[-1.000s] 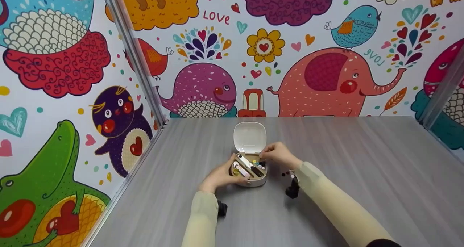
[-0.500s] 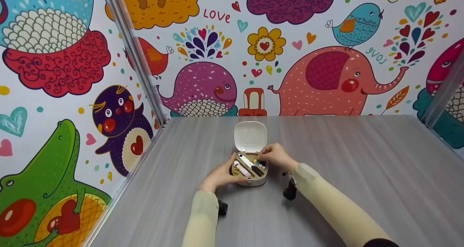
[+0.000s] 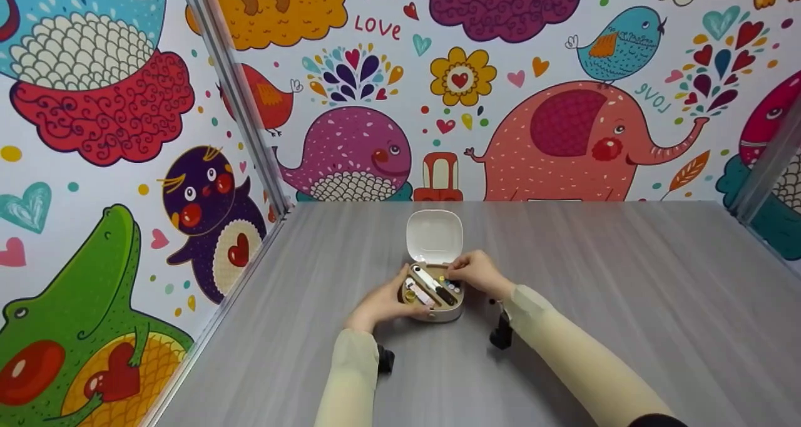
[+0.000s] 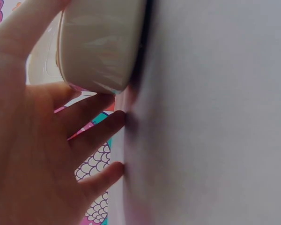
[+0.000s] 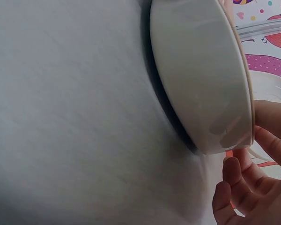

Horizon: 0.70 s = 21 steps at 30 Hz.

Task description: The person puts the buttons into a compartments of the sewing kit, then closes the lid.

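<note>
A small cream-white case (image 3: 441, 315) stands on the table, its white lid (image 3: 434, 236) raised at the back. My left hand (image 3: 380, 303) grips the case from the left, thumb at the front and fingers along the side; in the left wrist view, fingertips of that hand reach down to the tabletop. Inside lie a white tool with a black end (image 3: 432, 283), a pink-and-white piece (image 3: 418, 292), a yellow ring-like piece (image 3: 410, 296) and several small coloured pieces (image 3: 452, 284). My right hand (image 3: 480, 272) reaches over the back-right rim, thumb and forefinger together; their tips are hidden inside.
The grey wood-grain table (image 3: 613, 289) extends around the case. Patterned cartoon panels (image 3: 357, 151) stand at the back and sides, with a metal post (image 3: 241, 89) at the left corner. Black wrist cameras (image 3: 386, 360) hang under both forearms.
My right hand has shifted slightly left, its fingertips further over the case's right compartment. My left hand keeps its hold on the case. The head view has turned a little.
</note>
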Motion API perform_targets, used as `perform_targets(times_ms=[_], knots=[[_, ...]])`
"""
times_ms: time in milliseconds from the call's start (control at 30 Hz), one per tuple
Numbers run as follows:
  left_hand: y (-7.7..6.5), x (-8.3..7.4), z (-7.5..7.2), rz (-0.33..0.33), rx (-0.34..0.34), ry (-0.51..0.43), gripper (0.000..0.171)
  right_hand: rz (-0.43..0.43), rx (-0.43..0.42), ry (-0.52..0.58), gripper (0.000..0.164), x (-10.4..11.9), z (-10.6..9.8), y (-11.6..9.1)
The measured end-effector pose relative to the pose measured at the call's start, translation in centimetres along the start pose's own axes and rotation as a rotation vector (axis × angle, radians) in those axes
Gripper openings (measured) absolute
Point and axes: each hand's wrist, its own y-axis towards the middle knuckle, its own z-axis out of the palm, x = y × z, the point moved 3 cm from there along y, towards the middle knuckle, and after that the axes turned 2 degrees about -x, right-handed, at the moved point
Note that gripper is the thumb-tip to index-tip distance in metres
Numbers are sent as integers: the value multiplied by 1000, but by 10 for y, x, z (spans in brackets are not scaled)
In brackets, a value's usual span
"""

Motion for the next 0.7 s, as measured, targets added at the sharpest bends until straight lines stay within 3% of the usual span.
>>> perform_targets(times_ms=[267, 700], knots=[[0, 0, -1, 0, -4, 4, 113, -24, 5, 52, 9, 0, -6, 0], [1, 1, 0, -15, -6, 9, 116, -8, 1, 42, 19, -27, -55, -21]])
